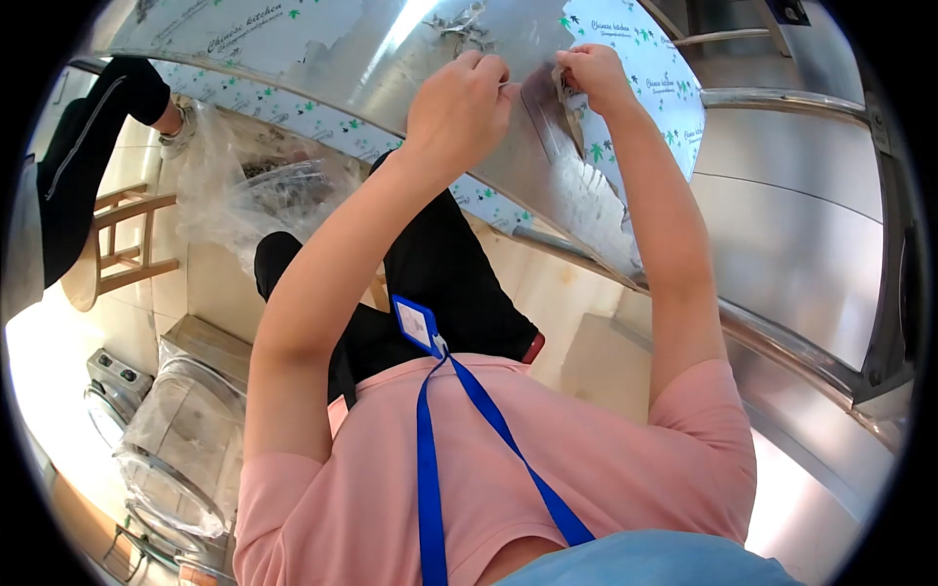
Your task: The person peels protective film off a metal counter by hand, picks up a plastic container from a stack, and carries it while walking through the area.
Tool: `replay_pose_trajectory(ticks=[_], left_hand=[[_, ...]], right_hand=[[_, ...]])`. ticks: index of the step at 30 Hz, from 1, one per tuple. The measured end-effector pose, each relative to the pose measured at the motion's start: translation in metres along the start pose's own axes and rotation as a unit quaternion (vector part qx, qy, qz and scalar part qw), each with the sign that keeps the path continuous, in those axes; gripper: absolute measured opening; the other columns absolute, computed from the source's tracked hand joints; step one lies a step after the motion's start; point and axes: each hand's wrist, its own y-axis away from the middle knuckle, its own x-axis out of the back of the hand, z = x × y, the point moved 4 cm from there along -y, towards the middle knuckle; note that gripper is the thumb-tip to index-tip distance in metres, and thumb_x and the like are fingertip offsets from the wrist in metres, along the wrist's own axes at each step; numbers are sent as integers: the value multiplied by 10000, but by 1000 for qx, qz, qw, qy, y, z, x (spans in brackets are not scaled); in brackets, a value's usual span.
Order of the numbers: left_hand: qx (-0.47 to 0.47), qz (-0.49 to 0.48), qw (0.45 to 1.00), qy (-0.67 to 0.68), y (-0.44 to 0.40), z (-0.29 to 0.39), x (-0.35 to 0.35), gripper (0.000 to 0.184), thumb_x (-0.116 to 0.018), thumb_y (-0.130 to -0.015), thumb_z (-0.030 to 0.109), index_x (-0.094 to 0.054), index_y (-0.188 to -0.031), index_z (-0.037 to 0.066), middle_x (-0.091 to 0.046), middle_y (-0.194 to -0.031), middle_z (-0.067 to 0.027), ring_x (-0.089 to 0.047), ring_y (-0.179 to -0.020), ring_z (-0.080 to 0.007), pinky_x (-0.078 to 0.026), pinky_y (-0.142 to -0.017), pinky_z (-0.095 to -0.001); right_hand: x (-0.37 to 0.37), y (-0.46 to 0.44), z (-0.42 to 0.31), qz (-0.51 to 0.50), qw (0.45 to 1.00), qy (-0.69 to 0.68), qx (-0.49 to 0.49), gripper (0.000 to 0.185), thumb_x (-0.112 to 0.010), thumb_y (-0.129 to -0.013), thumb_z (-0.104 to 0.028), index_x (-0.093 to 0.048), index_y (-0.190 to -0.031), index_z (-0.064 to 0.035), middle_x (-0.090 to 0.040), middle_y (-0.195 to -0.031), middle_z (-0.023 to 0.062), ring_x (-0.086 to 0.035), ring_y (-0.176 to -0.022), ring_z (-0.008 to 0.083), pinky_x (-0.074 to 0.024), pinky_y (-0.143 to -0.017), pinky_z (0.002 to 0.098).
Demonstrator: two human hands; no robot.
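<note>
A metal table (391, 83) carries a printed protective film (640, 73) that is partly torn away, with ragged edges. My right hand (591, 78) is closed at the film's torn edge, thumb and fingers pinched together on it. To its left, my left hand (461, 107) is closed above the bare metal; what its fingertips hold, if anything, is too small to name. Crumpled film scraps (459, 29) lie just beyond my left hand. Between the hands, a dark reflection shows on the metal.
Another person's leg (93, 156) is at the left beside a wooden stool (132, 239). Clear plastic sheeting (264, 195) lies on the floor below the table. Plastic-wrapped equipment (186, 439) stands at lower left. A metal rail (791, 361) runs along the right.
</note>
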Motion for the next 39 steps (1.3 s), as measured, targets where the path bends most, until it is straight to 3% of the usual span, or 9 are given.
replay_pose_trajectory(ticks=[5,8,20,23,27,30,33,36,39], left_hand=[[19,-16,1000,-4,3,4,-6,132,-569,-800,167,-583,-828,39,-584,-812,-107,-572,-720,-309,-451,-624,-385],[13,-20,1000,2,5,9,-18,122,-558,-803,160,-585,-832,45,-589,-823,-105,-575,-727,-311,-455,-625,-389],[3,-132,991,-23,34,34,-49,121,-549,-810,179,-579,-810,62,-581,-784,-93,-578,-712,-309,-464,-604,-402],[4,-134,991,-25,34,37,-52,121,-556,-805,179,-578,-807,61,-579,-783,-94,-577,-712,-315,-465,-605,-403],[-4,-103,994,-46,25,34,-51,111,-566,-795,171,-592,-818,66,-578,-816,-102,-575,-748,-319,-465,-635,-402],[-152,-35,982,-105,-1,36,-56,144,-590,-765,163,-597,-851,48,-588,-829,-121,-589,-739,-309,-477,-660,-383],[-249,-202,938,-128,-34,32,-87,142,-558,-708,140,-626,-806,62,-592,-905,-128,-538,-919,-288,-449,-784,-389],[-270,-350,880,-174,-44,31,-100,172,-546,-709,131,-646,-824,50,-609,-902,-152,-560,-899,-309,-458,-778,-381],[-220,-440,845,-209,-56,31,-111,194,-551,-707,155,-661,-831,54,-626,-875,-171,-587,-856,-328,-466,-765,-395]], right_hand=[[5,16,-4,-16,998,-60,-20,300,-667,-762,-243,-573,-814,36,-542,-663,30,-498,-563,100,-436,-535,218],[-1,12,-9,50,976,185,102,286,-687,-748,-222,-583,-819,35,-559,-683,35,-517,-581,106,-457,-551,220],[27,20,34,-14,982,-186,-28,270,-702,-742,-206,-593,-825,26,-594,-746,57,-573,-669,114,-493,-585,215],[39,27,32,67,987,-148,-9,366,-699,-734,-301,-594,-866,24,-615,-777,91,-588,-679,157,-494,-613,253],[28,61,16,16,974,206,96,477,-678,-705,-425,-605,-899,5,-633,-824,125,-602,-702,234,-484,-660,314],[18,79,18,27,952,269,147,415,-688,-688,-390,-637,-843,-8,-640,-767,126,-608,-715,251,-471,-661,329],[20,72,34,-33,978,170,117,344,-692,-688,-325,-650,-827,-13,-643,-740,130,-608,-704,249,-467,-662,330],[22,66,41,-68,988,116,78,220,-641,-751,-143,-633,-873,40,-618,-734,61,-551,-660,131,-445,-631,263],[22,62,45,-63,989,102,91,214,-648,-752,-138,-631,-865,44,-600,-728,34,-528,-657,103,-434,-616,239]])
